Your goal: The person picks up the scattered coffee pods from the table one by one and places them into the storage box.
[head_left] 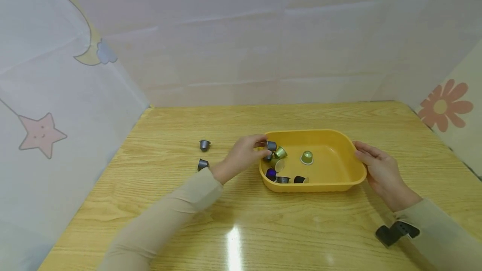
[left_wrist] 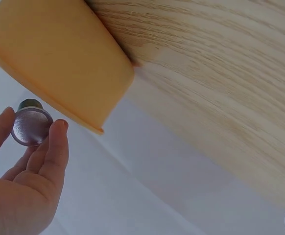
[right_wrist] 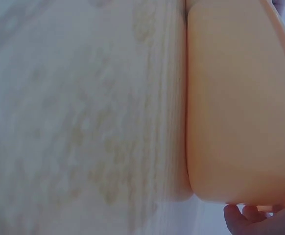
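My left hand (head_left: 242,154) pinches a dark coffee capsule (head_left: 271,145) between thumb and fingers, over the left end of a yellow plastic bin (head_left: 331,187). In the left wrist view that capsule's round silvery lid (left_wrist: 32,127) faces the camera, beside the bin's outer wall (left_wrist: 64,58). At the bin's right end my right hand (head_left: 382,170) holds the rim, its fingertips (right_wrist: 233,213) against the end wall. Inside the bin lie a green capsule (head_left: 307,157), another green one (head_left: 280,152), a purple one (head_left: 271,174) and several dark ones, mostly toward the left.
Two dark capsules stand apart on the wooden table left of the bin, one farther back (head_left: 204,145) and one (head_left: 202,164) close by the left sleeve. A black strapped device (head_left: 397,232) is on the right wrist. Pale printed sheets (head_left: 226,53) enclose the table.
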The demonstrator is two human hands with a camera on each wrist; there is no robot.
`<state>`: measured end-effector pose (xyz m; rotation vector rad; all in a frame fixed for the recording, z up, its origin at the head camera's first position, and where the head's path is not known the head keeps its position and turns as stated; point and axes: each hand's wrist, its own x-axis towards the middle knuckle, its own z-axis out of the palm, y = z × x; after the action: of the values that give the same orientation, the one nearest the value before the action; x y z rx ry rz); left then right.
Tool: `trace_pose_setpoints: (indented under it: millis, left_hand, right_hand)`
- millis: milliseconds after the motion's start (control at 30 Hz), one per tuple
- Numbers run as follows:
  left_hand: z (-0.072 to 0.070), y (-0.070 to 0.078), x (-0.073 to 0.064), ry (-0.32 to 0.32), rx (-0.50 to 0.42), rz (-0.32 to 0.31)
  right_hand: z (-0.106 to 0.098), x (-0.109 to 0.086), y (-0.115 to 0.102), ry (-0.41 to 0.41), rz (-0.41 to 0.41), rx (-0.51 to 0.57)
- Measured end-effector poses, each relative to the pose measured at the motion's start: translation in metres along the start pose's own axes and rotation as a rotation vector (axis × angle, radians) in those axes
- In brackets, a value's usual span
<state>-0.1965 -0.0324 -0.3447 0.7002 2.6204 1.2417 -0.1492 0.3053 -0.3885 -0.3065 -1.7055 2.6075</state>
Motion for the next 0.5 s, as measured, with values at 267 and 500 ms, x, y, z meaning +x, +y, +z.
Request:
trace_pose_setpoints:
  millis: [267, 500]
  left_hand:
    - [0.007, 0.006, 0.004, -0.071, 0.114, 0.101]
    - [0.015, 0.009, 0.007, -0.123, 0.172, 0.111]
  right_hand:
    - [0.000, -0.001, 0.000, -0.008, -0.009, -0.010]
    - [0.001, -0.001, 0.001, -0.008, -0.012, -0.012]
